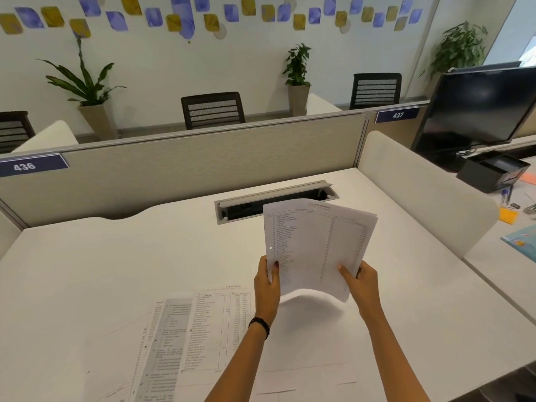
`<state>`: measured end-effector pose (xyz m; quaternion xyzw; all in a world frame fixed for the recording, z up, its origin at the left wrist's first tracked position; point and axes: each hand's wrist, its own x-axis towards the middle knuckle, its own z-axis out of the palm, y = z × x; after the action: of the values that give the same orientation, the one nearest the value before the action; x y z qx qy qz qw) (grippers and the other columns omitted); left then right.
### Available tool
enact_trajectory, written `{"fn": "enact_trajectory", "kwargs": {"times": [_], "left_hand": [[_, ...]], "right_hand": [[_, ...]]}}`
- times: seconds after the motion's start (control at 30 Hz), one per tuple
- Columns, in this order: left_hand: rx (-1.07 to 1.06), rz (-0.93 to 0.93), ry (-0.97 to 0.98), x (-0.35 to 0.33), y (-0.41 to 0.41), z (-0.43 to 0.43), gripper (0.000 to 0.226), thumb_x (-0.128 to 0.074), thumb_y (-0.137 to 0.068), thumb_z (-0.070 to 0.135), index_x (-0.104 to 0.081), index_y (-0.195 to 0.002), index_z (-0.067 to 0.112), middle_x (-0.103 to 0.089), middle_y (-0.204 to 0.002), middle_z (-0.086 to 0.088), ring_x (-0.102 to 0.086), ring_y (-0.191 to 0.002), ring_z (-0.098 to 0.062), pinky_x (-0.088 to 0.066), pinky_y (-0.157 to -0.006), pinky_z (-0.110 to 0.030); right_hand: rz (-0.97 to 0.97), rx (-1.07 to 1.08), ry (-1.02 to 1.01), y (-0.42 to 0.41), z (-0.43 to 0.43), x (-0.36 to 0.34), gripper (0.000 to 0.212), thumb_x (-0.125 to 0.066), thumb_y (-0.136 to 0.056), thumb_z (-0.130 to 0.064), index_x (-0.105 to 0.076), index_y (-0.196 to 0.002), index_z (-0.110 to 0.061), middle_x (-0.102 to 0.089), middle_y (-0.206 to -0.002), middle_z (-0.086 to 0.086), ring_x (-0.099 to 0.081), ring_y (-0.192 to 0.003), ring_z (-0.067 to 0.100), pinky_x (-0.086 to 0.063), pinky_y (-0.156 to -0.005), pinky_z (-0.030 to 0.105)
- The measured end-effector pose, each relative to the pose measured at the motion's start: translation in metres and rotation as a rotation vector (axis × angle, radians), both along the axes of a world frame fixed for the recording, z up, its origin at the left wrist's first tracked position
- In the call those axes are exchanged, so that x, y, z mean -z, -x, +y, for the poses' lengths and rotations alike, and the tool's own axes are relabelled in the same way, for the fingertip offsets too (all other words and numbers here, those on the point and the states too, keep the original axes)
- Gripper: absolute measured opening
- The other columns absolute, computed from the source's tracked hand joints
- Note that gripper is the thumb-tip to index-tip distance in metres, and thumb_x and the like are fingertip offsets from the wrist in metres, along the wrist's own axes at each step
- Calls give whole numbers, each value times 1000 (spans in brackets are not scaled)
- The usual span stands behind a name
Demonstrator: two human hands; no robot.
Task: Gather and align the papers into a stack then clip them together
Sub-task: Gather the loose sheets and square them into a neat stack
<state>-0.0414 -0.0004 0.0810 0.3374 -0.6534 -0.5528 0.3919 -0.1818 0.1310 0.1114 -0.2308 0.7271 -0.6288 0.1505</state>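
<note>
I hold a bundle of printed sheets (316, 242) upright above the white desk (116, 256). My left hand (268, 285) grips its lower left edge, thumb on the front. My right hand (361, 285) grips the lower right edge. The sheets are fanned, their top right corners staggered. Several more printed papers (200, 335) lie loosely overlapped on the desk at the lower left, and blank sheets (313, 352) lie flat under my forearms. No clip shows on this desk.
An open cable slot (275, 203) sits in the desk behind the held sheets. A grey partition (203, 161) closes the far side and a white divider (420, 195) the right. The neighbouring desk holds a monitor (478, 108), a black tray (493, 172) and small stationery (509, 210).
</note>
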Motion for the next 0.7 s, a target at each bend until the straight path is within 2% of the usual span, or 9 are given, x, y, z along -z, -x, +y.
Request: {"fn": "enact_trajectory", "kwargs": {"times": [0.07, 0.13, 0.23, 0.3, 0.37, 0.43, 0.5, 0.57, 0.7], "left_hand": [[19, 2, 2, -1, 2, 1, 19, -40, -96, 21, -44, -115, 18, -55, -104, 11, -58, -96, -8, -55, -73, -15], [43, -11, -7, 4, 2, 1, 24, -41, -96, 22, -43, -119, 18, -54, -110, 7, -58, -101, -12, -55, -80, -21], [71, -45, -20, 14, -3, 4, 23, -41, -97, 19, -42, -120, 21, -55, -111, 4, -58, -103, -13, -53, -81, -17], [68, -58, -52, 22, -7, 6, 26, -42, -96, 17, -43, -122, 18, -55, -115, 2, -57, -107, -15, -51, -83, -15], [66, -59, -91, 27, -11, 7, 27, -43, -96, 17, -44, -123, 15, -56, -115, 2, -57, -107, -14, -51, -79, -10], [70, -56, -133, 28, -16, 7, 24, -45, -95, 17, -47, -119, 17, -60, -108, 5, -60, -100, -9, -51, -71, -8], [82, -70, -154, 30, -21, 4, 20, -46, -95, 15, -49, -113, 22, -63, -100, 8, -62, -92, -8, -53, -67, -12], [100, -92, -159, 33, -26, -2, 20, -46, -95, 11, -52, -109, 24, -65, -96, 3, -64, -88, -15, -55, -68, -18], [134, -190, -190, 38, -39, -13, 20, -45, -94, 9, -57, -102, 22, -66, -90, -7, -64, -75, -15, -53, -63, -18]], "right_hand": [[11, 3, 0, 1, 0, -1, 7, -62, -84, -10, -59, -91, -10, -63, -86, 0, -61, -78, 17, -55, -59, 18], [-1, -1, -18, 1, 0, 2, 9, -62, -84, -10, -60, -92, -7, -64, -87, 5, -61, -78, 22, -54, -65, 26], [-26, 2, -32, 0, 1, 7, 12, -62, -84, -9, -60, -95, -7, -63, -93, 8, -61, -82, 27, -52, -67, 26], [-22, 8, -36, 0, 2, 9, 8, -61, -84, -9, -60, -92, -7, -64, -89, 7, -61, -81, 27, -52, -66, 25], [-11, 18, -44, 0, 3, 9, 6, -61, -84, -10, -61, -88, -5, -64, -85, 8, -61, -80, 29, -53, -67, 30], [4, 43, -48, 2, 4, 8, 7, -61, -85, -10, -62, -88, -4, -65, -85, 10, -61, -80, 30, -53, -69, 38], [25, 68, -38, 3, 6, 6, 8, -60, -85, -10, -62, -91, -6, -65, -86, 10, -61, -80, 27, -53, -69, 35], [28, 87, -25, 4, 7, 4, 11, -58, -86, -11, -62, -96, -7, -65, -91, 8, -62, -82, 24, -52, -69, 31], [-21, 112, -64, 8, 11, 11, 21, -57, -87, -10, -59, -107, -2, -62, -100, 9, -60, -88, 28, -51, -76, 34]]}}
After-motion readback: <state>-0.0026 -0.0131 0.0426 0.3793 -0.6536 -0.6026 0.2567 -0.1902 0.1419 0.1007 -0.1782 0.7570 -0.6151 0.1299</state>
